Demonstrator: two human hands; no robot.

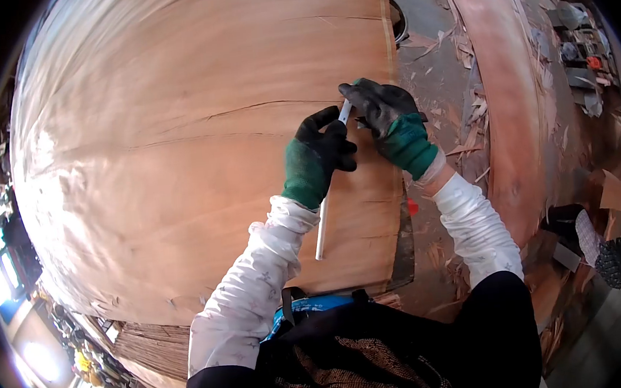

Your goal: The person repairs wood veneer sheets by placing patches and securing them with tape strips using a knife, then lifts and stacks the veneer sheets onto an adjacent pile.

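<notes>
A long, thin white stick (323, 229) slants over the broad wood veneer sheet (199, 173). My left hand (319, 149), in a green glove with black-coated fingers, is closed around the stick's upper part. At the stick's top end is my right hand (387, 115), gloved the same way, with curled fingers covering the tip. A small dark bit shows at the edge of the right palm; I cannot make out what it is. Below the left hand, the stick's lower end reaches toward my body. Dark cracks run across the veneer near both hands.
The veneer's straight right edge lies just beyond my right hand. Past it, scraps litter the floor (430, 97), and a long reddish wood strip (514, 141) runs alongside. A person (607, 254) is at the far right. Stacked veneer (151, 349) sits at lower left.
</notes>
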